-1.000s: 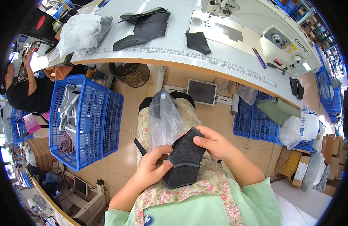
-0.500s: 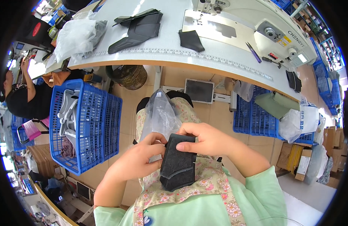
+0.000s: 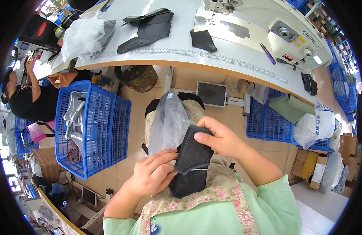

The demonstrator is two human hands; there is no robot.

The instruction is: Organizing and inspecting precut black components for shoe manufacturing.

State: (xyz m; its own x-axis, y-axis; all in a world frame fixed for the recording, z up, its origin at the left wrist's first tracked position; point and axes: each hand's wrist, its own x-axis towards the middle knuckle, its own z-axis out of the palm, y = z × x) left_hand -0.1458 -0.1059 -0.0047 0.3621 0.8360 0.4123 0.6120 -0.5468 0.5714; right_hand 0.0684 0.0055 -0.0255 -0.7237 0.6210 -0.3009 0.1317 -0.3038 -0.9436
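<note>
Over my lap I hold black, flat cut pieces (image 3: 193, 150) that look like leather or coated fabric; the exact material cannot be told. My right hand (image 3: 222, 137) grips their upper right end, thumb on top and fingers behind. Along the left edge, my left hand (image 3: 155, 172) is closed on the pieces, its fingertips partly hidden. A lower black portion (image 3: 189, 185) shows beneath the upper one, with a thin pale line between them at the right. A clear plastic bag (image 3: 169, 121) lies on my lap just beyond my hands.
Ahead stands a sewing machine (image 3: 283, 35) on a white table (image 3: 177, 43) carrying black cut pieces (image 3: 153, 29), a purple pen (image 3: 268, 53) and a plastic bag (image 3: 87, 37). Blue crates (image 3: 98, 129) stand at left, others (image 3: 263, 121) at right. A person (image 3: 34, 94) sits far left.
My right hand has moved slightly up and right with the upper black piece, which tilts away from the lower portion. My left hand has shifted down, its fingers straighter along the edge.
</note>
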